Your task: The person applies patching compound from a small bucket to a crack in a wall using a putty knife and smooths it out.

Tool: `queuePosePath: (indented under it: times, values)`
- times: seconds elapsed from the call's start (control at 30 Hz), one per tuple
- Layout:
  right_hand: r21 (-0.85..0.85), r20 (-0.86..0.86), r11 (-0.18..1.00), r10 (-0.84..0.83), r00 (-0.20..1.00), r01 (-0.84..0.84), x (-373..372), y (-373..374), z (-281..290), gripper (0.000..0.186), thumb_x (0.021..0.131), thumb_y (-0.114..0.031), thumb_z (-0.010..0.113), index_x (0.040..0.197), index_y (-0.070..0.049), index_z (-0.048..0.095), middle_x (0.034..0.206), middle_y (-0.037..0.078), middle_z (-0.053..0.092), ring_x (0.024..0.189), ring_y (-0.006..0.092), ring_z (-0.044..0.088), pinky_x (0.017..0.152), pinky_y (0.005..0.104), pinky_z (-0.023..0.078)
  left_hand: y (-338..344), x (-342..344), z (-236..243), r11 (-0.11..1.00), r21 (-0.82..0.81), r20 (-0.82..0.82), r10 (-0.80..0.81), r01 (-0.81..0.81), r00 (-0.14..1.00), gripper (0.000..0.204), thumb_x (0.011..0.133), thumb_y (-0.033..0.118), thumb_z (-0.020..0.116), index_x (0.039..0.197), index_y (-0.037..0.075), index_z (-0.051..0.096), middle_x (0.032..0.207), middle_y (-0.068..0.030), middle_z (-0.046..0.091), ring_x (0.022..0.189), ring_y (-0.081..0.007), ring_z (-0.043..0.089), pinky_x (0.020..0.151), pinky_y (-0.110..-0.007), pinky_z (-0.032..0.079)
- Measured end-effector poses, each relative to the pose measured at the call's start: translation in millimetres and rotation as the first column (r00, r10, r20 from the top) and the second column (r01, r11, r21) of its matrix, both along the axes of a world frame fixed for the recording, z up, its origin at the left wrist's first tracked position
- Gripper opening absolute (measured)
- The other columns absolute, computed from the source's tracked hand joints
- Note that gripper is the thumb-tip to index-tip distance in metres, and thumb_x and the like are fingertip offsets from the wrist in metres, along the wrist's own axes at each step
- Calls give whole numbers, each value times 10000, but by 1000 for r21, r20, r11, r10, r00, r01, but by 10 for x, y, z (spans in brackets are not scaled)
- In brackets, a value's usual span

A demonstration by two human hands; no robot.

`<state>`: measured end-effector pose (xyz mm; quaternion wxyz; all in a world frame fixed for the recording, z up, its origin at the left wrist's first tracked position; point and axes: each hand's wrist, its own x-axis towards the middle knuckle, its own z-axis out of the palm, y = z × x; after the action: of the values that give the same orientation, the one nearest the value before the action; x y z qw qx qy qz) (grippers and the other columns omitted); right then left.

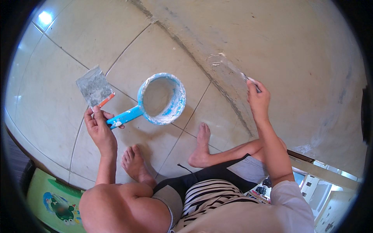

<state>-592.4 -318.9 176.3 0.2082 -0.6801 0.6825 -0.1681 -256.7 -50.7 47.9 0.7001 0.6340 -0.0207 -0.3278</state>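
My left hand [100,128] is closed round the handle of a blue plastic dipper [179,99], whose rim and inner wall are smeared with white. Greyish paste or liquid covers its bottom. The same hand also pinches a square-bladed scraper [94,86], its grey blade crusted and edged with an orange strip. On the right, my right hand [258,99] grips a putty knife [252,82] by its handle. Its blade lies against the beige wall [303,58], where wet-looking paste [219,60] sits near the tip. The blade's outline is hard to make out.
A rough grey seam [186,46] runs where the wall meets the tiled floor [128,66]. My bare feet stand on the tiles below the dipper. A green plastic stool [42,194] with a cartoon picture is at lower left. An opening shows objects at lower right.
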Motion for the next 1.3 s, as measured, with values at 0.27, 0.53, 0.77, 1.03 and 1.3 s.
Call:
queuePosePath:
  times: [0.27,0.53,0.77,1.03,1.3]
  values:
    - [47,-37,984,174,984,-172,87,12,-263,302,901,-246,692,1025,29,708,714,37,655,633,96,530,597,273,438,-41,1,23,999,-35,1,-2,2,1000,252,1043,280,491,1085,34,455,695,-67,555,488,-141,567,392,-300,511]
    - [99,115,995,-20,993,8,68,-232,-287,300,903,-268,690,1015,8,719,669,-13,589,563,68,490,507,258,396,-25,4,45,1000,-10,2,-15,15,1000,277,1046,290,483,1094,20,442,706,-71,550,500,-146,563,412,-291,498]
    - [232,153,972,-62,986,25,11,-137,177,284,902,-268,693,1020,-12,725,645,-44,535,536,50,469,454,235,358,-34,10,38,1000,7,12,1,-1,1000,260,1045,279,488,1079,24,448,692,-64,553,488,-137,564,400,-288,505]
    - [103,80,985,133,988,-141,113,-425,-426,314,903,-278,688,1027,8,723,639,-23,560,531,57,471,493,235,367,-68,1,43,999,-28,-7,-23,23,1000,254,1046,287,484,1085,38,450,704,-63,552,494,-138,564,401,-288,502]
    - [128,97,992,7,995,-20,-158,-14,-33,272,909,-259,688,1035,-21,724,669,-23,581,576,60,492,519,242,382,11,38,28,1000,-16,1,-5,5,1000,252,1046,284,484,1088,37,450,706,-65,557,486,-137,565,397,-288,507]
